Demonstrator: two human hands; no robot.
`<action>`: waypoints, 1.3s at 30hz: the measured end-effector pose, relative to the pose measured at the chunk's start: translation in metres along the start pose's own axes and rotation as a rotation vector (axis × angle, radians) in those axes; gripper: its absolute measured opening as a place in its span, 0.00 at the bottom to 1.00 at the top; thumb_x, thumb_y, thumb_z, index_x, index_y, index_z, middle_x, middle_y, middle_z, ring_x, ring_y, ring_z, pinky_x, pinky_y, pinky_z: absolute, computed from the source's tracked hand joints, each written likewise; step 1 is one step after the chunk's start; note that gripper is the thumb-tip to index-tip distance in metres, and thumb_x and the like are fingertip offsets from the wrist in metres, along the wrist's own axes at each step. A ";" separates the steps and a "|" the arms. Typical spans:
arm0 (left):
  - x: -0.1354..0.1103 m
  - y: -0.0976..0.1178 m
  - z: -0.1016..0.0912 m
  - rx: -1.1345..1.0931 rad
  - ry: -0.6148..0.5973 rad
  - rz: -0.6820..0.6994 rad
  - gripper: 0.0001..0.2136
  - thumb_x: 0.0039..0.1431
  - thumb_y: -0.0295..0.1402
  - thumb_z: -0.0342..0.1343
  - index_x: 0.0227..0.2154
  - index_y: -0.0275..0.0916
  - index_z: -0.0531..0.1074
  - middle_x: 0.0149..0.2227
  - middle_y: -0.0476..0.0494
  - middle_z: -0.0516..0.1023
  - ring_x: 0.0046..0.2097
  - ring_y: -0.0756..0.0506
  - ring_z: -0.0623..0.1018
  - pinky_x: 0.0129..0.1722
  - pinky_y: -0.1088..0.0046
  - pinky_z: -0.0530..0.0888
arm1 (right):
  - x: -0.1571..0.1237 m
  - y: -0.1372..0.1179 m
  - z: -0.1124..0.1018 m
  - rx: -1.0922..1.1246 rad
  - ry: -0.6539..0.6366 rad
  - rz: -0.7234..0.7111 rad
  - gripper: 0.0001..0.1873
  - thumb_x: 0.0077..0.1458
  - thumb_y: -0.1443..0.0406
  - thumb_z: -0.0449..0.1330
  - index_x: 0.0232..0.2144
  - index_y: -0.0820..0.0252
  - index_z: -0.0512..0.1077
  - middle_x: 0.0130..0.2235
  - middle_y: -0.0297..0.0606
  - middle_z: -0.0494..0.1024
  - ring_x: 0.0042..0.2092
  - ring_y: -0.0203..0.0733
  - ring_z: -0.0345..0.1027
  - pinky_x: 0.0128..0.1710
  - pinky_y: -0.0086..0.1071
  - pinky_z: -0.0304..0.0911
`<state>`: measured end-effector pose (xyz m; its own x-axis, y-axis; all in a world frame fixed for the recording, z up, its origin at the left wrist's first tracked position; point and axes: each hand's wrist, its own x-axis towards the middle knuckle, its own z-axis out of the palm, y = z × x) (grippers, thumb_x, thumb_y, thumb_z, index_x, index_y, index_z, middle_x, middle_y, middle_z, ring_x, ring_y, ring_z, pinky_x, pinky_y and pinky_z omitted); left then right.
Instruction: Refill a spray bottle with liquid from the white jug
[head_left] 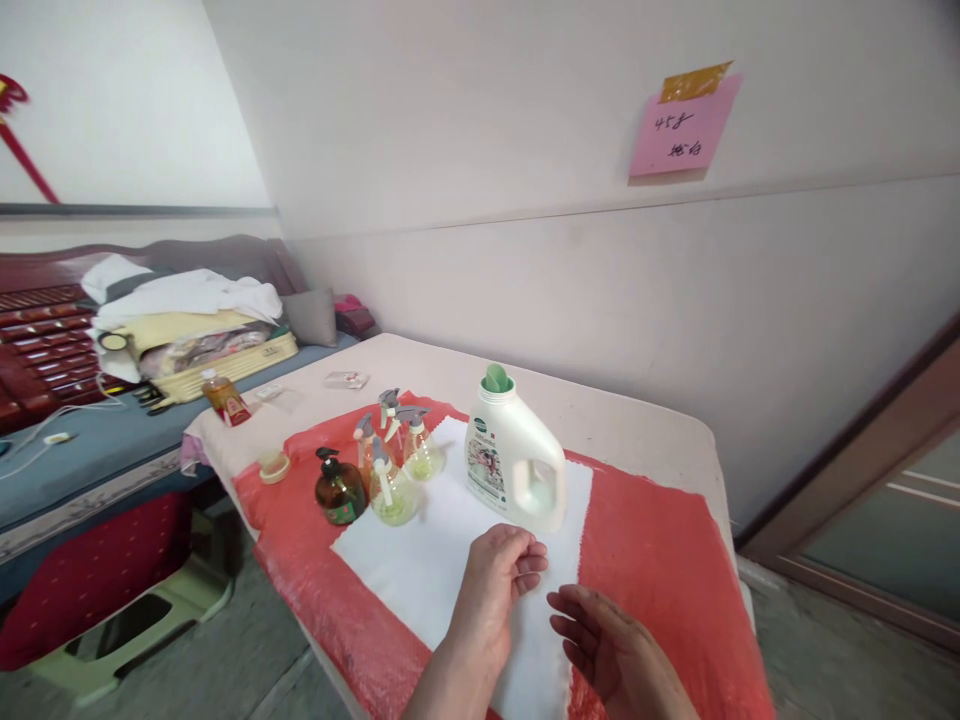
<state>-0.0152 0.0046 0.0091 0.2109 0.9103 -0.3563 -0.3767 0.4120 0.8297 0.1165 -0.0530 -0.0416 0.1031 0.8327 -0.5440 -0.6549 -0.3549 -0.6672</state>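
My left hand [501,568] is over the white cloth, just in front of a white detergent jug [517,462]. Its fingers are loosely curled and hold nothing. To its right, my right hand [600,640] is empty too, with bent fingers apart and the palm turned toward the left hand. The jug stands upright with its handle to the right; a green spout [496,378] shows in its uncapped neck. Left of it stand several spray bottles [393,498] with grey trigger heads and a dark brown pump bottle [340,490].
A red cover [660,540] lies under the white cloth [405,575] on the table. A round tan lid or tape roll [274,467] sits at its left. Farther left are an amber bottle [225,398], a stool [112,590] and a bed with an open suitcase [217,360]. A wall rises behind.
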 end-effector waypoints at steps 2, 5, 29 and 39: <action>0.000 -0.001 0.000 0.009 0.000 -0.008 0.10 0.52 0.38 0.59 0.30 0.36 0.70 0.37 0.37 0.78 0.38 0.46 0.76 0.40 0.70 0.68 | -0.002 -0.002 0.000 0.009 -0.007 -0.013 0.18 0.42 0.55 0.69 0.33 0.60 0.77 0.37 0.41 0.82 0.36 0.39 0.73 0.35 0.29 0.65; -0.001 -0.002 0.001 0.008 -0.009 -0.012 0.10 0.52 0.38 0.59 0.31 0.36 0.70 0.38 0.37 0.78 0.38 0.46 0.76 0.40 0.70 0.68 | -0.007 -0.006 0.004 0.014 -0.011 -0.035 0.18 0.42 0.54 0.69 0.33 0.60 0.76 0.38 0.40 0.82 0.37 0.40 0.73 0.36 0.29 0.65; -0.038 0.046 -0.028 0.167 0.197 0.167 0.33 0.52 0.67 0.35 0.11 0.41 0.54 0.13 0.45 0.66 0.16 0.51 0.61 0.21 0.72 0.57 | -0.064 -0.022 0.049 -0.417 -0.068 -0.478 0.37 0.57 0.38 0.37 0.10 0.56 0.56 0.20 0.39 0.72 0.23 0.38 0.59 0.28 0.35 0.52; -0.027 0.043 -0.031 0.496 0.234 0.210 0.34 0.53 0.66 0.34 0.07 0.43 0.53 0.12 0.42 0.67 0.16 0.48 0.63 0.22 0.70 0.60 | -0.065 -0.034 0.046 -0.500 -0.016 -0.454 0.37 0.55 0.36 0.38 0.09 0.55 0.51 0.18 0.38 0.70 0.21 0.38 0.59 0.28 0.36 0.52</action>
<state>-0.0647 -0.0007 0.0412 -0.0488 0.9783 -0.2012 0.0903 0.2049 0.9746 0.0980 -0.0757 0.0399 0.2723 0.9506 -0.1493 -0.1239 -0.1192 -0.9851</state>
